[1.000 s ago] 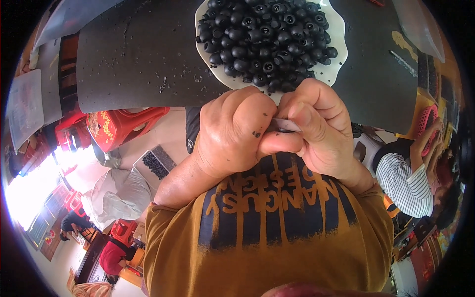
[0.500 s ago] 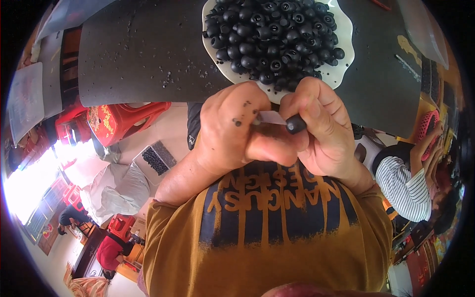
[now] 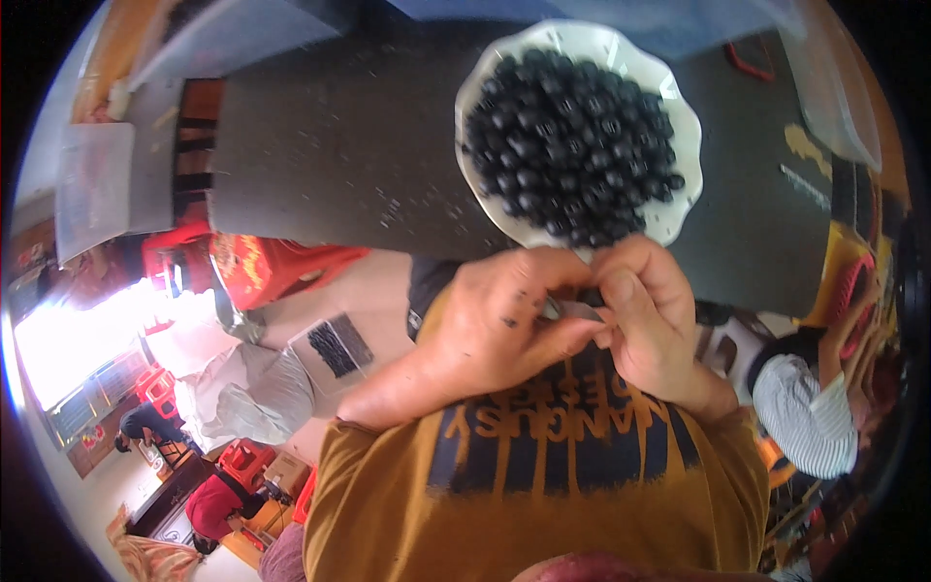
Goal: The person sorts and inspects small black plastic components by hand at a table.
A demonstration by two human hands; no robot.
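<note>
My left hand point(image 3: 499, 315) is closed around a small flat metal blade point(image 3: 580, 310), its thin end showing between thumb and curled fingers. Dark specks cling to the back of that hand. Facing it, my right hand point(image 3: 645, 315) pinches a small black round plastic piece, now mostly hidden by the fingers. Both hands meet just below a white wavy-rimmed plate point(image 3: 688, 145). Many black round pieces point(image 3: 572, 145), some with hollow ends, are heaped on the plate.
The dark table point(image 3: 339, 155) is sprinkled with small black scraps. A red-handled tool point(image 3: 752, 63) lies at its far right. Left of me are a red stool point(image 3: 276, 272), a crate with black pieces point(image 3: 335, 349) and a white sack point(image 3: 257, 393). A person in stripes point(image 3: 805, 417) sits at right.
The view has shifted, so plate and hands appear lower and further right. My hands have drawn together, and the black piece that showed plainly at the blade is now mostly covered by fingers.
</note>
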